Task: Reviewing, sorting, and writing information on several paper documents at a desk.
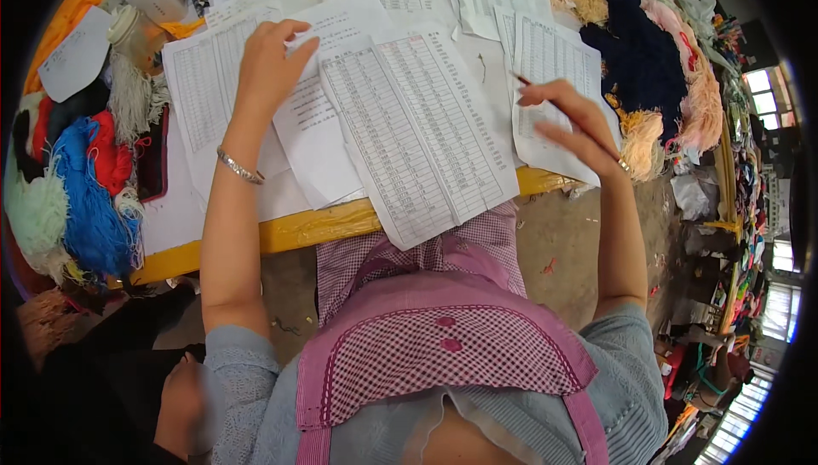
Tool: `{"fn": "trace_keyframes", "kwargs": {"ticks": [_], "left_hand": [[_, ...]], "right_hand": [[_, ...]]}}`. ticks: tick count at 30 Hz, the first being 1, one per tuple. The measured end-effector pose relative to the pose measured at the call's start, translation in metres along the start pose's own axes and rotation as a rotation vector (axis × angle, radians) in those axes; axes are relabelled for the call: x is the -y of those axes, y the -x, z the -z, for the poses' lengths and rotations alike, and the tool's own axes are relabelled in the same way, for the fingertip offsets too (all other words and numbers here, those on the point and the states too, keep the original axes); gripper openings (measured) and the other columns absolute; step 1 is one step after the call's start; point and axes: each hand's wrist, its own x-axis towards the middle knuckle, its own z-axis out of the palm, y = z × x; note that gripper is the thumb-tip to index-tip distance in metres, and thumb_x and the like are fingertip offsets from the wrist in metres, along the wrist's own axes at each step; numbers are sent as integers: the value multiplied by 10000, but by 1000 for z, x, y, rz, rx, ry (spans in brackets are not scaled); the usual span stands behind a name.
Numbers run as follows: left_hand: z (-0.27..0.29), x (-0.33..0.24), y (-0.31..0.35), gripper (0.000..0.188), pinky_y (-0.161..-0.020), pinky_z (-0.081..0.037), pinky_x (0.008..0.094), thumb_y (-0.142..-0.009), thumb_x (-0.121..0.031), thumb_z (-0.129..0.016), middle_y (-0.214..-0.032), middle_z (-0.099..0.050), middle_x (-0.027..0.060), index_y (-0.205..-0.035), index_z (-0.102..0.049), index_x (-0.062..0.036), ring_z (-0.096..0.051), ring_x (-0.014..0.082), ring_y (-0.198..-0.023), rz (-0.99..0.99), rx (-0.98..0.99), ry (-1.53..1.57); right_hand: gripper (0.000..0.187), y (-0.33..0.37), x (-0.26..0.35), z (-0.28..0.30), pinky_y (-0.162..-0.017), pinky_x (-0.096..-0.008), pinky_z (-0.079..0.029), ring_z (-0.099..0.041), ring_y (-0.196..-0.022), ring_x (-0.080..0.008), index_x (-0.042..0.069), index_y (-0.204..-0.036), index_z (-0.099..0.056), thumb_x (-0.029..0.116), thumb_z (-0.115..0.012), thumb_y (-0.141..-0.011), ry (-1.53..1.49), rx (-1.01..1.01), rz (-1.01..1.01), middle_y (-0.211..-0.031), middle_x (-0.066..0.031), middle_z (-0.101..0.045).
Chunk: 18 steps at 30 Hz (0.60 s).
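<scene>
The unclenched left hand [277, 60] curves over printed sheets [417, 137] while the right hand [581, 124] grips a slim pen [521, 80]

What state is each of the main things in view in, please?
Left grip: open, fingers bent, empty.
Right grip: loosely closed on pen.
Pen: held aslant.
Front sheet: printed, overhanging the yellow table edge.
Bracelet: worn on left wrist.
Blue yarn: bundled.
Navy yarn: heaped loosely.

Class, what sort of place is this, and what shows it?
Probably a yarn or textile workshop: a bright blue yarn bundle and a dark navy yarn bundle lie on a yellow-edged table, with white gridded paper sheets between.
</scene>
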Motion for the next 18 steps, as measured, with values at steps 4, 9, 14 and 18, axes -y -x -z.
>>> {"fn": "trace_keyframes", "kwargs": {"ticks": [4,9,14,18], "left_hand": [[-29,5,2,371,-796,-477,356,-790,-302,-763,-958,-599,137,-1018,-663,-27,-565,271,-910,33,167,23],[-37,-1,10,389,-819,-461,348,-686,-241,-834,-941,-563,122,-904,-602,-17,-524,269,-931,70,217,47],[-29,-12,10,372,-724,-485,347,-675,-212,-840,-845,-609,97,-882,-585,-38,-594,257,-815,215,273,87],[-25,-7,13,288,-667,-489,350,-721,-229,-796,-777,-651,83,-853,-619,-43,-629,237,-734,260,249,103]], "right_hand": [[252,-34,15,-19,-840,-269,-462,-625,-820,-125,-27,-1178,-605,126,-511,-1001,-304,-383,-142,-787,-57,-650],[175,-107,36,-69,-767,-261,-536,-690,-834,-151,-22,-1047,-615,99,-641,-923,-652,-398,9,-811,-92,-694],[106,-170,16,-137,-675,-238,-544,-682,-746,-134,-13,-866,-563,49,-647,-885,-801,-333,9,-813,-92,-684],[101,-172,-14,-162,-672,-228,-538,-670,-758,-109,-17,-905,-580,61,-644,-894,-782,-294,-198,-808,-81,-682]]}}
